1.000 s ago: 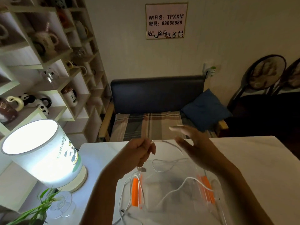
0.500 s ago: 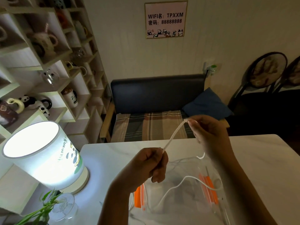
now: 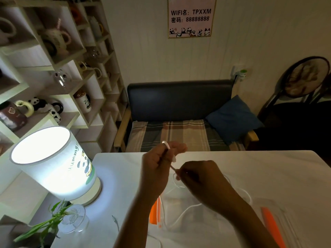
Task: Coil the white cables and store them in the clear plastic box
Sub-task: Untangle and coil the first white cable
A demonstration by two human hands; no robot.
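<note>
Both our hands pinch one white cable (image 3: pixel 186 210): left hand (image 3: pixel 157 165) curled round its looped end, right hand (image 3: pixel 198 178) just beside, fingertips pressed on the strand. Below them it trails into the clear plastic box (image 3: pixel 179 219).

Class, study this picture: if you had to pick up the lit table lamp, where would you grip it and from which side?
Probably low down, at the lamp's base, coming from the right across the bare table. The shade is wide and looks thin-walled, so it may give under the fingers. The shelves close off the left side, and the glass vase stands at its near side.
</note>
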